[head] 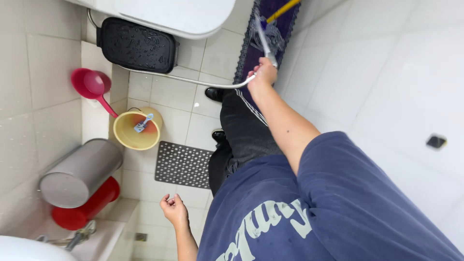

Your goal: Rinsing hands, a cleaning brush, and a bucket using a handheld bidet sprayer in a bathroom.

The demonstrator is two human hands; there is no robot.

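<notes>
Spray hose [193,82] is running from the right hand [262,75], whose grip is closing fully around its nozzle end, aiming forward at the mop [270,34]; left hand [174,210] is hanging loosely open, holding nothing.

Two hands: left [173,210], right [262,75]; one spray hose [193,81]; one yellow bucket [137,129]; one pink scoop [92,86]; two mats [182,164]

A metal sprayer [265,42] with a slim silver hose [193,81] (curving leftward across the tiled floor) sits upper centre, gripped, nozzle pointing up-frame.
</notes>
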